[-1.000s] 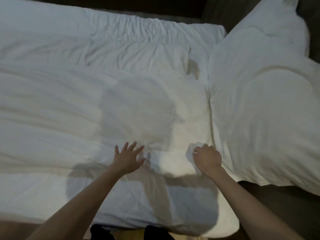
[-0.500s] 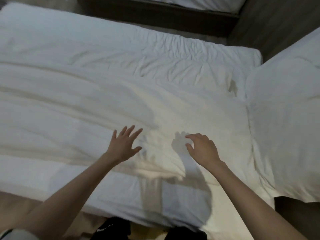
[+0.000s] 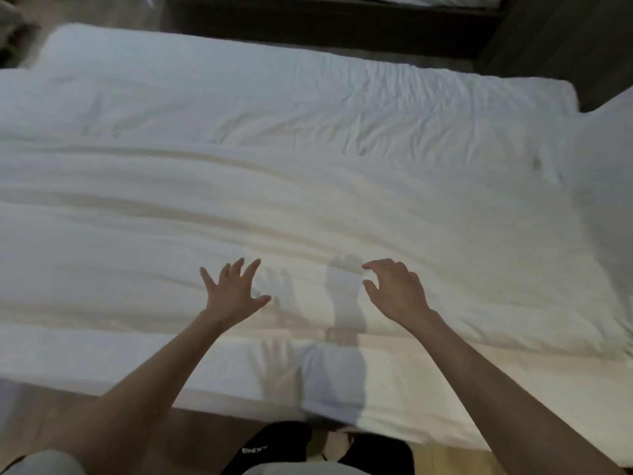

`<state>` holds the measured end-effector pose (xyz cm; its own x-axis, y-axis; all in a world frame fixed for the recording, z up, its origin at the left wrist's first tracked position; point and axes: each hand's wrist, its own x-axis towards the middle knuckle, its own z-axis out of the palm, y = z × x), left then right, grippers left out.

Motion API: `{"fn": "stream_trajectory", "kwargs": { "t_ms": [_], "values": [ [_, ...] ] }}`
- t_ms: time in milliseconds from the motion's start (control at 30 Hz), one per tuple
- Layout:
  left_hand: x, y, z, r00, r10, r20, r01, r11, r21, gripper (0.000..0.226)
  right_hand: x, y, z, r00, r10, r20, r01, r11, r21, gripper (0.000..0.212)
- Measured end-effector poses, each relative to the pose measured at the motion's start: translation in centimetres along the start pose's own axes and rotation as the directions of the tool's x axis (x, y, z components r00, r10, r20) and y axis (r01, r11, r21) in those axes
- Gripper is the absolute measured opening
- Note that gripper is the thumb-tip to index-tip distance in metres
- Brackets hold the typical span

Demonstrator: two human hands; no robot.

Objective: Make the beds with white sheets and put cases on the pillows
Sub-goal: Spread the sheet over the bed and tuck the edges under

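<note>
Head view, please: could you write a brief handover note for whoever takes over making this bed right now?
Left hand: fingers spread, just above the white sheet, holding nothing.
Right hand: fingers loosely curled, holding nothing, also over the sheet.
Done: sheet spread out; far strip wrinkled.
Pillow lies at the right edge; whether cased is unclear.
Left: smooth the wrinkles, check the pillow.

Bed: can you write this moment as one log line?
left hand: open, fingers spread | right hand: open, fingers loosely curled, holding nothing | sheet: white, wrinkled | pillow: at right edge
</note>
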<state>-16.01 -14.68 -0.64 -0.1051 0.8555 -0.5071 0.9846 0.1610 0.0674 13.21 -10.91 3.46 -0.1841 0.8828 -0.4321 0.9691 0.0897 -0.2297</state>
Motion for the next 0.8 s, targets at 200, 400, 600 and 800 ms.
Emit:
{"fn": "stream_trajectory", "kwargs": {
  "t_ms": [200, 400, 600, 800],
  "values": [
    [0.2, -2.8, 0.9, 0.999, 0.035, 0.013, -0.035, 0.999, 0.009, 0.082, 0.7, -3.3, 1.4, 0.999, -0.039, 0.008, 0.039, 0.999, 0.000, 0.040],
    [1.0, -3.4, 1.6, 0.997, 0.070, -0.015, -0.069, 0.996, 0.048, 0.082, 1.6, -4.6, 3.6, 0.995, -0.088, 0.038, 0.086, 0.995, 0.045, 0.040],
    [1.9, -4.2, 2.8, 0.990, 0.138, -0.014, -0.135, 0.983, 0.125, 0.081, 1.5, -6.3, 6.9, 0.989, -0.105, 0.106, 0.096, 0.991, 0.089, 0.040],
    [3.2, -5.8, 5.6, 0.969, 0.244, 0.048, -0.249, 0.954, 0.166, 0.078, 2.4, -8.6, 10.6, 0.984, -0.078, 0.163, 0.068, 0.996, 0.065, 0.044]
  ]
}}
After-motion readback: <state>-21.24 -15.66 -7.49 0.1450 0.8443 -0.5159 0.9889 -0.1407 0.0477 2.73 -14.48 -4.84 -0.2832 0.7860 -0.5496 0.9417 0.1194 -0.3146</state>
